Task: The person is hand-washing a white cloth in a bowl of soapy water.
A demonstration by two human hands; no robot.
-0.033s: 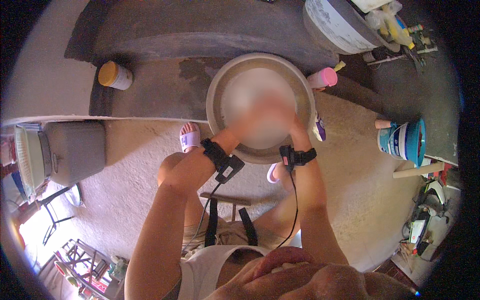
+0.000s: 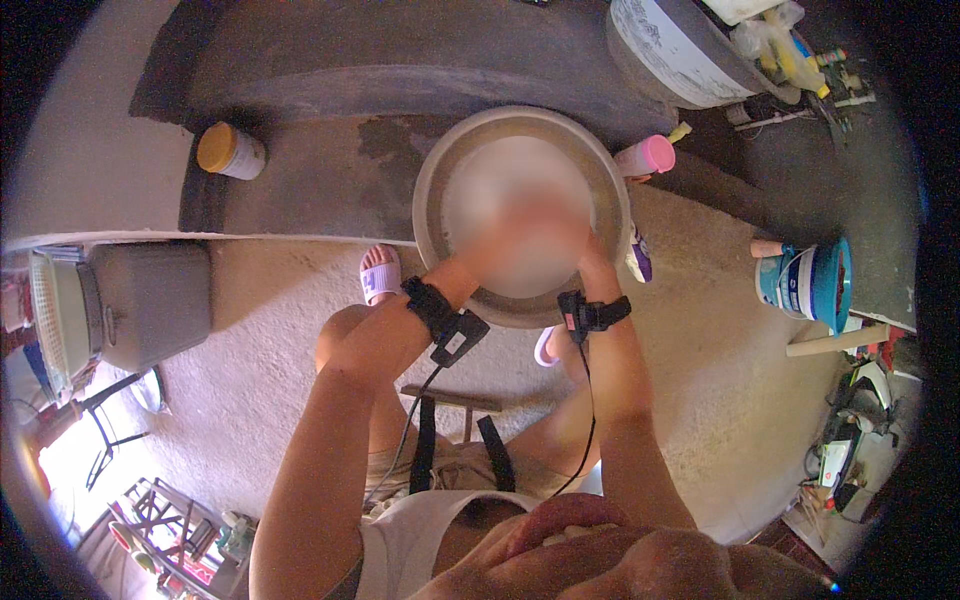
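Both hands [image 2: 530, 240] in basin [image 2: 432, 200] — grip blurred

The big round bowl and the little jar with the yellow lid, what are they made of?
The bowl looks like dull grey metal or enamel: its rim is thin and even, with a faint sheen, but plastic cannot be ruled out. The jar looks like plastic, with a matte yellow lid over a pale, smooth body.

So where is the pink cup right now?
In the head view, the pink cup lies on the ground at upper right, just beside the big round basin's right rim.
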